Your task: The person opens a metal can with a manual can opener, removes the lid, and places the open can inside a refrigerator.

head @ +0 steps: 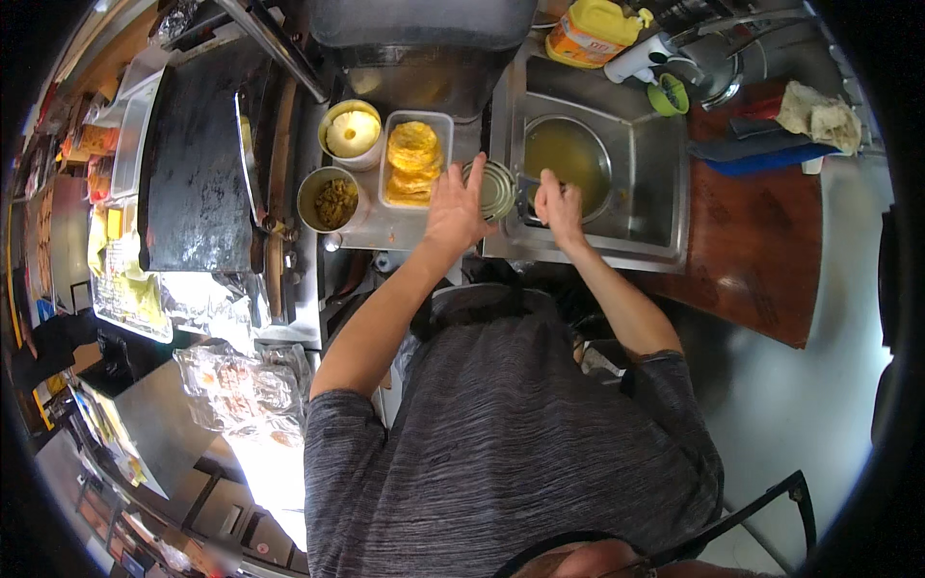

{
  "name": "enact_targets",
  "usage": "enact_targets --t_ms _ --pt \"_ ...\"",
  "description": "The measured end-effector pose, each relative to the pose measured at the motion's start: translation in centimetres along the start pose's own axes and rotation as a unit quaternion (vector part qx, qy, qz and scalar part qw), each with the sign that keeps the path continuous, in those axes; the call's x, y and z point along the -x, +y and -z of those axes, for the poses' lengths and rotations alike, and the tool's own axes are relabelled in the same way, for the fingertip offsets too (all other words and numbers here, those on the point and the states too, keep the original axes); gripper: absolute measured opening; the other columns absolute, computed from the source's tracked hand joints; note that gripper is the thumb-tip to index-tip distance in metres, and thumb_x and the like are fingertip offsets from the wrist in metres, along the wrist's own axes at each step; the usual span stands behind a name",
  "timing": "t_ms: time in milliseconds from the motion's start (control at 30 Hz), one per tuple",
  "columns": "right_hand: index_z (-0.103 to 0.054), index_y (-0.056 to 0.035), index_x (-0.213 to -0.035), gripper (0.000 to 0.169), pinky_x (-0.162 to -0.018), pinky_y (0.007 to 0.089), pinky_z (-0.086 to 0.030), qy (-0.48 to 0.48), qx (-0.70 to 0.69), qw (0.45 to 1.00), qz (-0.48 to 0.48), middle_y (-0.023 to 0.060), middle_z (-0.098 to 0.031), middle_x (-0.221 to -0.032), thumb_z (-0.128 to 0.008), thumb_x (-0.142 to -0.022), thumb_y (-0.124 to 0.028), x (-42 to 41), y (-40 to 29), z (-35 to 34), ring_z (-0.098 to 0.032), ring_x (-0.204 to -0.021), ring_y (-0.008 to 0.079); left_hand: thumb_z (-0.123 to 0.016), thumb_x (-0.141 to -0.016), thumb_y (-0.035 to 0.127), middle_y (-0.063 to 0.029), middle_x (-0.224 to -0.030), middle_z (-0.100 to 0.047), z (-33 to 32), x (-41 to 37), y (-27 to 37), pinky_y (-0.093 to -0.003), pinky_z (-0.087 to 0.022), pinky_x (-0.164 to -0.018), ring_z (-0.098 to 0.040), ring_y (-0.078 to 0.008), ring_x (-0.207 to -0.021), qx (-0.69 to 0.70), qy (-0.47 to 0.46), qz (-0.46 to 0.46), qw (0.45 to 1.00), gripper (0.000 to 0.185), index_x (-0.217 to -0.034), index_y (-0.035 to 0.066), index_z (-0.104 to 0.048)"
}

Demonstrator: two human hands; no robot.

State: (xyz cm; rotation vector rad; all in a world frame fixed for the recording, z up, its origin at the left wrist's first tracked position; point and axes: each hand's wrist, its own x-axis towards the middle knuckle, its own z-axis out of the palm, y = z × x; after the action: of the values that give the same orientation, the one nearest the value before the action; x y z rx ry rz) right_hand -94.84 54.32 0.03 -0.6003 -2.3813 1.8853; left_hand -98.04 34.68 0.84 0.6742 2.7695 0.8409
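Note:
My left hand [459, 206], fingers apart, rests against the side of a metal can [498, 191] whose ridged lid faces up at the sink's left edge. Just right of the can, my right hand [560, 206] is closed around a small dark tool, mostly hidden by the fingers; its kind is unclear. Left of my left hand stands a clear plastic container [449, 134] with stacked yellow pineapple rings [414, 155]. Beside it are an open can of pineapple [352, 134] and an open can with brownish chopped food [336, 204].
A round metal bowl with yellowish liquid [571, 152] sits in the steel sink [654, 180]. A yellow jug [592, 32] and a green cup [668, 95] stand behind it. A griddle with a knife [247, 159] lies left; cloths [766, 148] lie on the brown board [751, 238] at right.

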Motion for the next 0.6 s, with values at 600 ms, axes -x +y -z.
enact_targets --t_ms 600 --pt "-0.046 -0.0045 -0.052 0.052 -0.040 0.0296 -0.030 0.003 0.008 0.998 0.055 0.0009 -0.045 -0.045 -0.053 -0.093 -0.036 -0.2 -0.6 0.1 -0.041 -0.040 0.0109 -0.085 -0.055 0.027 -0.0239 -0.120 -0.043 -0.7 -0.1 1.0 -0.0456 -0.042 -0.093 -0.049 -0.0415 -0.107 -0.033 0.040 0.011 0.999 0.106 -0.143 0.009 -0.028"
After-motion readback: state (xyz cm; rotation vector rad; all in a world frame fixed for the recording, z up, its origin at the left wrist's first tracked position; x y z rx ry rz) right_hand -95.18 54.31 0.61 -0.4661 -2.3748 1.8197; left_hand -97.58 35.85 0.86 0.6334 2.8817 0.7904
